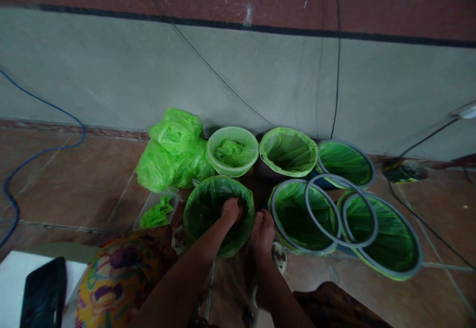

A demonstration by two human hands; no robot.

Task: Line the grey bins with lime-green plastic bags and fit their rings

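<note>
A round bin [193, 229] lined with a thin green plastic bag stands in front of me, the bag folded out over its rim. Down inside it is my left hand [231, 210], its fingers curled near the right inner wall; what they hold, if anything, is hidden. My right hand [263, 231] is just outside the right side of the same bin, fingers bent upward close to the rim. Dim light hides whether those fingers pinch the bag. To the right, a grey ring [308, 209] lies loose across two more lined bins.
A pile of green bags [169, 154] lies left of a pale tub [211, 162] holding a crumpled bag. Behind stands another lined bin [288, 168], with a ringed bin [368, 169] beside it. A phone [42, 293] is at lower left; a blue cable [22, 162] crosses the floor.
</note>
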